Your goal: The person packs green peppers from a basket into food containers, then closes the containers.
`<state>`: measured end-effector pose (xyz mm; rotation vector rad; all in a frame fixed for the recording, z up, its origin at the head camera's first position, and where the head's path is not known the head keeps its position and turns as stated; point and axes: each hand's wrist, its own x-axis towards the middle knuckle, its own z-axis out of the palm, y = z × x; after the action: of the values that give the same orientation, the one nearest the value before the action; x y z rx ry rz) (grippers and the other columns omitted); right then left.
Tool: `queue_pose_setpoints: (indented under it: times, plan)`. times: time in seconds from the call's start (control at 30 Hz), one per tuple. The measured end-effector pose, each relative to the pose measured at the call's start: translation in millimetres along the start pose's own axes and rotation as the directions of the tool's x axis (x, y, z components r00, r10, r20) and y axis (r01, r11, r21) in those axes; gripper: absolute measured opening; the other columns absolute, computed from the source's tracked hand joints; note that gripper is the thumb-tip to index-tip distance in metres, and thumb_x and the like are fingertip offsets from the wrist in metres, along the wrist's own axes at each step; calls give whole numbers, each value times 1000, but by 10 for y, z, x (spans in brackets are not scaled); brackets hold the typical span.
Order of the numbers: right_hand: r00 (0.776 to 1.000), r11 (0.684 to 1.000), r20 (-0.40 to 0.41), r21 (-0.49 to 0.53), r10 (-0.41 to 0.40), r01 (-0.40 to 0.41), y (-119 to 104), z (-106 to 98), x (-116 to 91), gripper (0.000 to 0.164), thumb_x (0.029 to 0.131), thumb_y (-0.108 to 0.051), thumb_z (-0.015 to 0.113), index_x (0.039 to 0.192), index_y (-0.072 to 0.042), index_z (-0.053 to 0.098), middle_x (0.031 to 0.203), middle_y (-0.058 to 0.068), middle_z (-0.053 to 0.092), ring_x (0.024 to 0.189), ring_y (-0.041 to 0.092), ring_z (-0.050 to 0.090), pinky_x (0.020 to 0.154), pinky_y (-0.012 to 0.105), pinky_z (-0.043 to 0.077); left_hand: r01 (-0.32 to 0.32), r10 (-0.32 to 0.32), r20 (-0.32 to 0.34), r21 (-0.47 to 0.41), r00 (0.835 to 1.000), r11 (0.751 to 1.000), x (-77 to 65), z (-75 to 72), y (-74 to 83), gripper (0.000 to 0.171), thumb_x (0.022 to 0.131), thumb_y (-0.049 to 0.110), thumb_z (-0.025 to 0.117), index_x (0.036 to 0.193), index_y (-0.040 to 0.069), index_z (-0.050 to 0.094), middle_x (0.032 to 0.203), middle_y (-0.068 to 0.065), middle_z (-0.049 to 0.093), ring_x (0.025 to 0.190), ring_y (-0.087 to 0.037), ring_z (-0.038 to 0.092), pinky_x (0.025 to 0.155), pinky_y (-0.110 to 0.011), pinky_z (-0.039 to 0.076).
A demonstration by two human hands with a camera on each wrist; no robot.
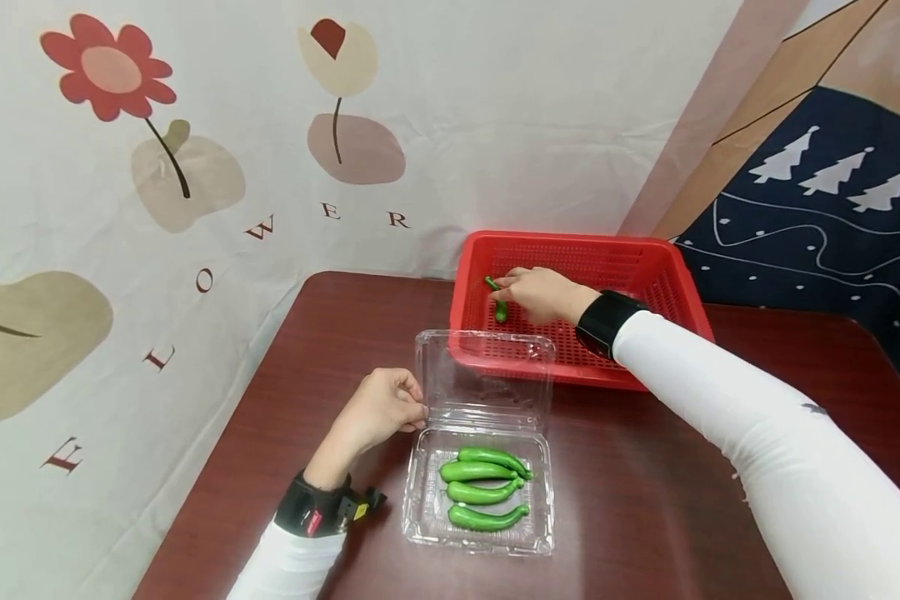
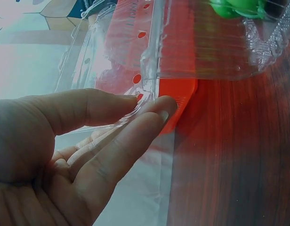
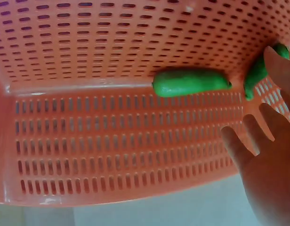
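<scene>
A clear plastic clamshell box point(image 1: 414, 521) lies on the table with its lid point(image 1: 487, 379) raised. Several long green peppers point(image 1: 487, 518) rest side by side in its base. My left hand point(image 1: 386, 408) pinches the box's left edge near the hinge between thumb and fingertips; the left wrist view shows the thumb point(image 2: 100, 106) against the plastic. Inside the red basket, my right hand point(image 1: 543, 293) reaches down with fingers spread. Its thumb overlaps a green pepper point(image 3: 256, 75) in the right wrist view. Another green pepper point(image 3: 189, 82) lies along the basket's wall.
The red slotted basket point(image 1: 577, 375) stands at the back of the brown table point(image 1: 682, 500), just behind the raised lid. A white printed sheet point(image 1: 495, 125) hangs behind and to the left. Dark blue patterned cloth point(image 1: 810, 217) is at the right.
</scene>
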<state>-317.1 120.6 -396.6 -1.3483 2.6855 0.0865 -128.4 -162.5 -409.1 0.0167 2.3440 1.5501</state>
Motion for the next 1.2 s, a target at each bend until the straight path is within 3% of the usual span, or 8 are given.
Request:
queue_pose_setpoints:
  times: [0.17,0.33,0.53,0.8,1.03,1.2]
  plan:
    - [1000,1000,30,-19,5,-4,-3,90,22,54,91,7,69,142,-11,66,148,19,59,128,38,58,97,52,58,2,-2,-6,-1,1000,1000,-2,6,-3,16,83,-13,72,85,-3,60,72,-13,73,64,-20,72,66,-44,67]
    - [1000,1000,15,-11,3,-3,5,131,53,47,91,7,72,135,-10,71,128,18,70,115,36,66,97,50,59,6,-6,-3,-6,1000,1000,4,13,2,16,84,-13,73,85,-3,60,71,-12,72,64,-19,72,67,-45,67]
    - [999,999,-27,-36,-38,37,-11,141,85,30,92,7,73,119,-5,78,117,17,72,111,35,66,97,49,58,13,-13,-3,-9,1000,1000,-2,8,12,16,84,-13,72,86,-3,60,72,-14,73,64,-20,72,67,-45,67]
    - [994,997,-86,-48,-63,59,10,209,67,16,92,0,76,103,-9,82,103,13,71,98,33,61,87,46,59,6,-6,-5,-6,1000,1000,-9,20,17,16,83,-13,73,85,-3,60,71,-13,72,64,-22,72,66,-46,67]
    - [997,1000,-75,10,-23,23,39,41,-75,14,89,-5,83,102,-8,80,98,10,75,95,30,70,90,47,61,-2,2,1,-5,1000,1000,-6,28,9,16,83,-13,72,85,-3,60,71,-13,72,63,-20,72,66,-45,67]
    - [994,998,-104,63,22,-15,70,-134,-144,10,90,-11,83,97,-6,78,90,8,75,82,26,67,80,43,61,4,-4,-5,-5,1000,1000,-12,10,2,16,83,-13,72,85,-3,60,72,-14,73,63,-20,72,66,-43,67]
